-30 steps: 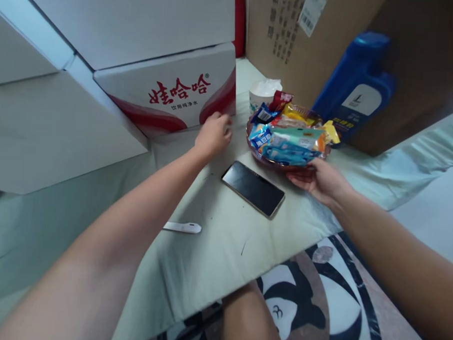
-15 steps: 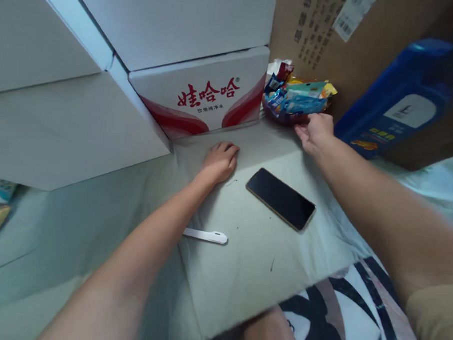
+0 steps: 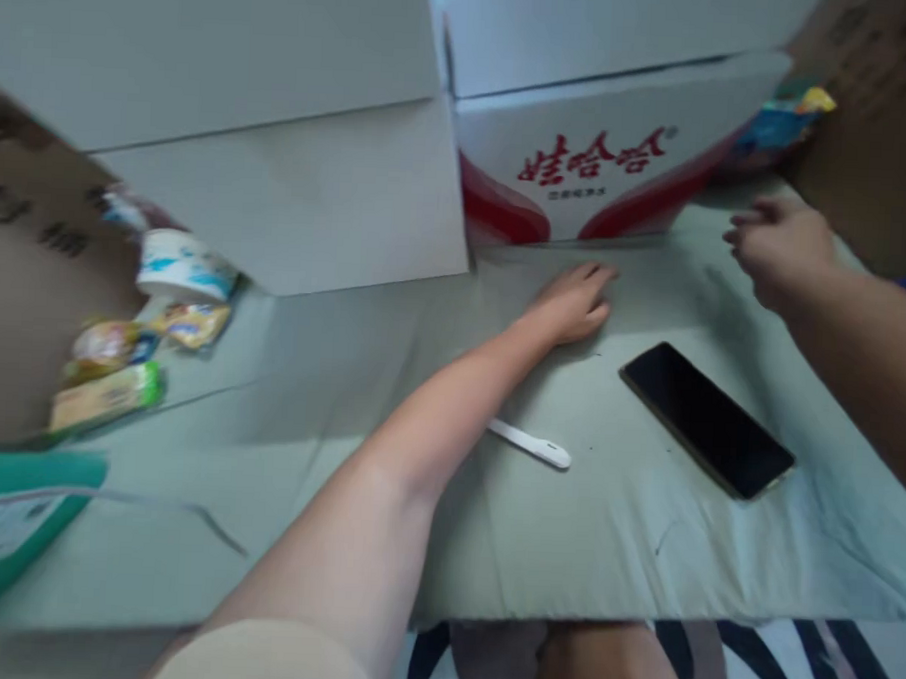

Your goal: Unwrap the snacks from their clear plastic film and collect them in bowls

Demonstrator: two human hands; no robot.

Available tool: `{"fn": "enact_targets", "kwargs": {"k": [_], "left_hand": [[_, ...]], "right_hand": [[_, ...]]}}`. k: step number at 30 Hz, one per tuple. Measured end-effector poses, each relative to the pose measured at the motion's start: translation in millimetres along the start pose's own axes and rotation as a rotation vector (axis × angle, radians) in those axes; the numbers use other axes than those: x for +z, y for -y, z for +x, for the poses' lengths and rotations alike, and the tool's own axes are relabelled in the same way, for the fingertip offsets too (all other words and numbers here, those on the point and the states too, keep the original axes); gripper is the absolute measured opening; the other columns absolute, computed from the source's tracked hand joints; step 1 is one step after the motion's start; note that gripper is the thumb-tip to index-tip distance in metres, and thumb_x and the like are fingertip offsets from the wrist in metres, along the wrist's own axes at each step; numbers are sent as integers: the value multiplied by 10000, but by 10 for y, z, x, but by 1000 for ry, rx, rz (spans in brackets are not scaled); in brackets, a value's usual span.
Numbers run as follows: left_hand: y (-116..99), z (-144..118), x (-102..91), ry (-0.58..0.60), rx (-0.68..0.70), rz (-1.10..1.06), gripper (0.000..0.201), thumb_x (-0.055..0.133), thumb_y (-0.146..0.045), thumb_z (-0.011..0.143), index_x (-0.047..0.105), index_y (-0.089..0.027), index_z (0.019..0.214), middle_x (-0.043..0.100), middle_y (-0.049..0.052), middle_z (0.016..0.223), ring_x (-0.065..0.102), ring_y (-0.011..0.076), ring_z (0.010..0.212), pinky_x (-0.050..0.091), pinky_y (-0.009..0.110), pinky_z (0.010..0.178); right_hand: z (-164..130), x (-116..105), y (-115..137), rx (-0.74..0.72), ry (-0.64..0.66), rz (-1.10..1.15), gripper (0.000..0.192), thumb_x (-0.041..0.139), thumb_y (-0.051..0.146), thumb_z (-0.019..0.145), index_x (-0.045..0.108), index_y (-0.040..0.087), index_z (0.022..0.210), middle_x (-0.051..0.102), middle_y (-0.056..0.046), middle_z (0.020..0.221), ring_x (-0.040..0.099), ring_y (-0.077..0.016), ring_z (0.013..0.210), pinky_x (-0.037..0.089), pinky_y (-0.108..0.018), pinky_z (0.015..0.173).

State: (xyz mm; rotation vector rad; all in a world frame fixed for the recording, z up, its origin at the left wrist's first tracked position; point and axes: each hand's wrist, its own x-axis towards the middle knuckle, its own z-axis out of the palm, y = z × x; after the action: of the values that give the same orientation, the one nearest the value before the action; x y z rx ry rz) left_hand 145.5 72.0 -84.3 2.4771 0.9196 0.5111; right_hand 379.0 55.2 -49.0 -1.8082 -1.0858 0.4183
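Note:
My left hand point(image 3: 573, 303) lies palm down on the pale cloth point(image 3: 564, 545), fingers spread and holding nothing. It is just in front of the white box with red lettering point(image 3: 592, 165). My right hand point(image 3: 787, 244) hovers to the right of that box, its fingers curled in and nothing visible in them. Behind it, partly hidden by the box's corner, are blue and yellow snack packets point(image 3: 782, 124). A black phone point(image 3: 709, 419) lies on the cloth between and below my hands. A thin white plastic tool point(image 3: 542, 448) pokes out from under my left forearm.
Stacked white boxes point(image 3: 354, 195) stand along the back. At the left are a white and blue paper cup point(image 3: 186, 266), several snack packets point(image 3: 109, 397) and a green container point(image 3: 16, 541) with a strip across it. A brown carton point(image 3: 873, 168) rises at the right.
The view has swung left, bringing the cup, left-side packets and green container into sight. My right hand has come away from the snack bowl and its fingers have curled. My left hand stays on the cloth.

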Motion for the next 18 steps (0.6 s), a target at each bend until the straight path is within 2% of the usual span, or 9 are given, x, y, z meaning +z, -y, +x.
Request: {"fn": "enact_targets", "kwargs": {"k": [2, 4, 6, 8, 11, 13, 16, 18], "left_hand": [[-104, -209, -217, -260, -34, -238, 369, 532, -136, 923, 625, -170, 1279, 633, 139, 1414, 557, 234, 1354, 397, 360, 1194], [-228, -634, -457, -579, -144, -499, 272, 542, -143, 915, 632, -185, 1168, 667, 125, 1315, 598, 214, 1275, 442, 355, 1145], [-328, -1253, -668, -781, -236, -766, 188, 561, -187, 904, 618, -198, 1083, 688, 91, 1159, 650, 187, 1111, 514, 330, 1016], [-358, -1957, -837, -915, -366, -957, 75, 586, -247, 885, 589, -206, 947, 659, 38, 931, 648, 152, 900, 528, 288, 875], [-248, -2876, -1050, -1068, -573, -1018, 49, 587, -240, 826, 551, -208, 835, 569, -20, 741, 574, 115, 723, 467, 246, 746], [-115, -3293, -1180, -1117, -633, -965, 53, 577, -242, 803, 538, -210, 789, 531, -32, 678, 531, 114, 669, 435, 245, 697], [79, -3651, -1308, -1110, -650, -907, 93, 572, -278, 811, 527, -216, 759, 502, -35, 641, 491, 124, 634, 404, 251, 641], [185, -3787, -1323, -1060, -655, -900, 103, 577, -291, 821, 533, -216, 765, 493, -36, 647, 481, 127, 636, 394, 255, 634]], "right_hand": [[-532, -56, 172, -1, 44, -75, 209, 572, 197, 791, 569, 321, 959, 705, -80, 1073, 706, -290, 1055, 520, -609, 998], [-1062, -42, 404, -146, 102, -239, 175, 549, 222, 768, 597, 339, 889, 720, -62, 932, 716, -288, 966, 506, -589, 1009], [-1542, 107, 700, -245, 254, -215, 130, 553, 270, 755, 608, 345, 847, 705, -42, 816, 709, -284, 808, 557, -537, 864], [-1950, 422, 1056, -411, 455, -150, 97, 575, 291, 749, 633, 339, 811, 709, -39, 803, 692, -272, 758, 562, -472, 762], [-2449, 1168, 1665, -636, 687, -58, 113, 582, 234, 765, 648, 325, 775, 723, -37, 838, 676, -239, 801, 544, -408, 819], [-2726, 1788, 2099, -736, 809, -36, 130, 578, 195, 769, 648, 304, 781, 716, -33, 854, 661, -226, 834, 522, -368, 851], [-3033, 2805, 2762, -835, 895, -49, 150, 569, 152, 820, 651, 265, 875, 731, -43, 952, 651, -217, 907, 495, -335, 905], [-3119, 3479, 3174, -800, 885, -44, 129, 603, 162, 862, 642, 248, 950, 737, -55, 1062, 639, -214, 995, 486, -334, 958]]}}
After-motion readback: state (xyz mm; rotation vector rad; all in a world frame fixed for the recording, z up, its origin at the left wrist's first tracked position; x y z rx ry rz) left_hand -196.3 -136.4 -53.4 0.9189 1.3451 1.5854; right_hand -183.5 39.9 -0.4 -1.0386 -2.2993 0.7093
